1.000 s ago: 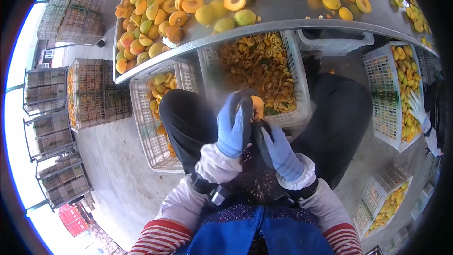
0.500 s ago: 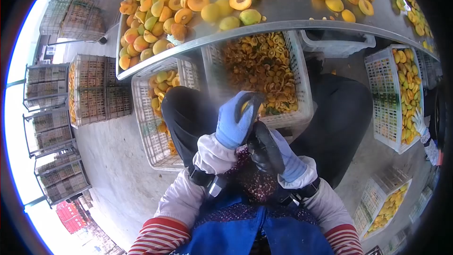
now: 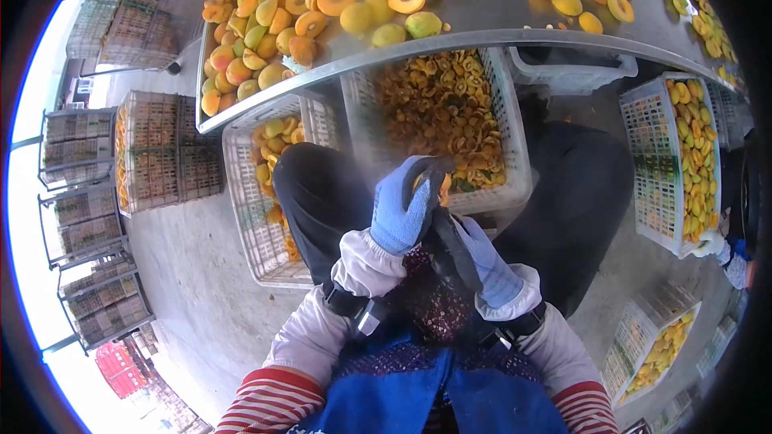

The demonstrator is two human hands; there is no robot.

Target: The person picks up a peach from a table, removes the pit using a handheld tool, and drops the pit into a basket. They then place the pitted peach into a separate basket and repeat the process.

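My left hand, in a blue glove, is closed around a yellow-orange fruit held over my lap. My right hand, also in a blue glove with a dark palm, is just below and to the right of it, pressed against the fruit; whether it holds a tool is hidden. Straight ahead stands a white crate of cut fruit pieces. Above that crate is a metal table with whole and halved fruit on it.
Another white crate with whole fruit stands left of my knees. A crate of yellow fruit is on the right, another at lower right. Stacked crates and racks line the left. A gloved hand of another person shows at far right.
My hands have stayed over my lap, working the fruit. The left hand has turned and closed more over it, and the right hand has rolled palm up. The other person's hand has dropped lower.
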